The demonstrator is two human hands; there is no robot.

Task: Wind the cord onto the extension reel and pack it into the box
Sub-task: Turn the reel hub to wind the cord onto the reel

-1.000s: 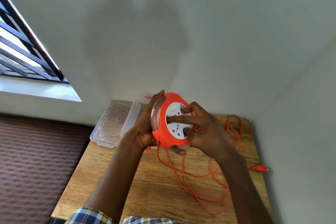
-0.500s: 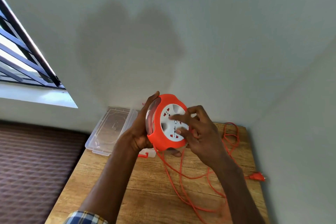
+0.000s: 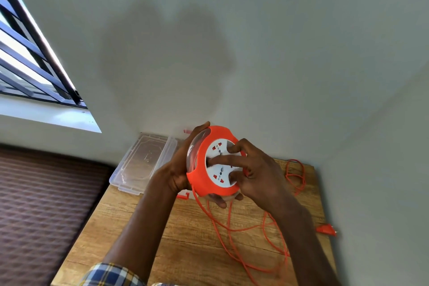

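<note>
I hold a round orange extension reel [image 3: 199, 179] with a white socket face above the wooden table [image 3: 185, 251]. My left hand [image 3: 178, 169] grips its clear back side. My right hand [image 3: 253, 169] presses fingers into the white face. The orange cord [image 3: 234, 230] hangs from the reel's lower edge and lies in loose loops over the right part of the table. Its orange plug [image 3: 326, 230] rests at the table's right edge. A clear plastic box [image 3: 141, 165] sits at the table's far left corner, partly hidden behind my left hand.
Pale walls close in behind and to the right of the table. A barred window [image 3: 30, 62] is at the upper left. A brown patterned surface [image 3: 44, 211] lies left of the table. A small orange clip [image 3: 182, 197] shows under the reel.
My right hand's fingers have shifted around the white face, turning it. The cord loops on the table have moved slightly. The view has tilted a little.
</note>
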